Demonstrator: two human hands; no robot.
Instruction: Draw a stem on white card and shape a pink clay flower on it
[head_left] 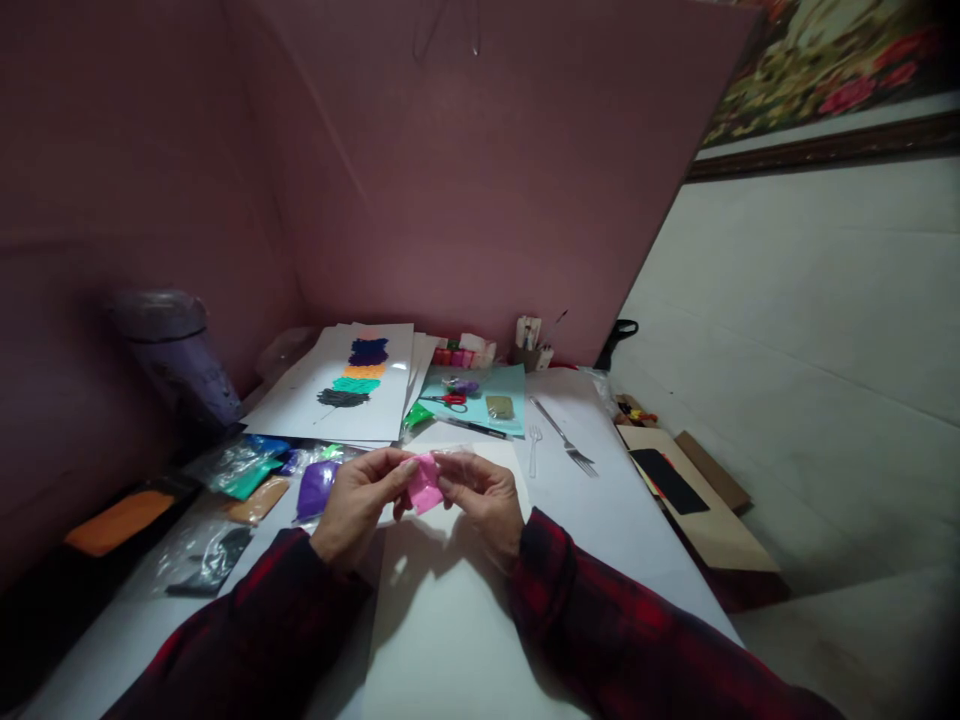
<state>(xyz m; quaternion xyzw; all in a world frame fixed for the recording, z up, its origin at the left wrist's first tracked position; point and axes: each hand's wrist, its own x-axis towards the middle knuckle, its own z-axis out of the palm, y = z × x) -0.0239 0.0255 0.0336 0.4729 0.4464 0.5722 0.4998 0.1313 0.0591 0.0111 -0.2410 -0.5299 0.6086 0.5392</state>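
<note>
A small pink packet of what looks like modelling clay (425, 484) is held up above a white sheet of paper (442, 610). My left hand (365, 500) pinches its left side between thumb and fingers. On the other side, my right hand (484, 497) grips the packet's right edge, where a bit of clear wrapper shows. Just left of my left hand lies a purple packet (318, 489). Beyond my hands a metal fork (570, 445) and a clear plastic fork (534, 450) rest on the white table.
Packets in several colours, among them an orange packet (120, 522), lie at the left. Behind are a sheet with coloured strips (300, 390), red scissors (450, 400) on a light blue sheet (510, 385), and a purple bottle (176, 355). Cardboard (720, 520) stands at the right.
</note>
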